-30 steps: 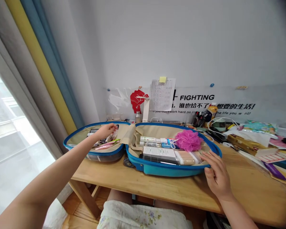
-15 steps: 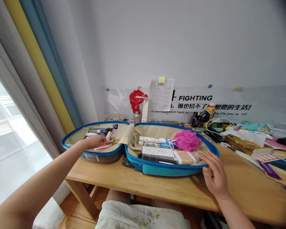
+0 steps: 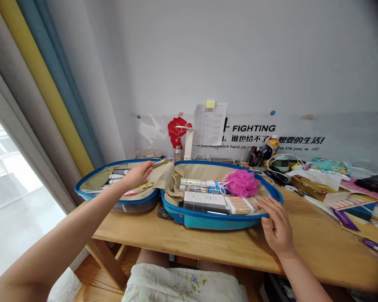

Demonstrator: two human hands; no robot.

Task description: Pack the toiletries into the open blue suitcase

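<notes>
An open blue suitcase (image 3: 227, 223) with beige lining lies in two halves on the wooden table. Above its left half, my left hand (image 3: 140, 174) is closed on a slim pink and green toothbrush (image 3: 160, 162), whose green end points right. Below that hand, another pink and green piece (image 3: 137, 191) lies in the left half, near several white-and-black tubes (image 3: 116, 176), partly hidden by my forearm. My right hand (image 3: 276, 224) grips the right half's near rim, fingers inside and thumb outside. Close to it are a pack of cotton swabs (image 3: 240, 205) and a pink bath puff (image 3: 243, 183).
The right half also holds a white-and-black box (image 3: 204, 202), small bottles (image 3: 193, 183) and a toothpaste tube (image 3: 216, 184). Behind stand a white lamp (image 3: 189, 144) and an orange drink bottle (image 3: 271, 149). Papers, cables and a brown pouch (image 3: 308, 187) crowd the table's right side.
My left hand has risen out of the left half and moved right, lifting the toothbrush. My right hand stays at the suitcase rim. The view has shifted slightly.
</notes>
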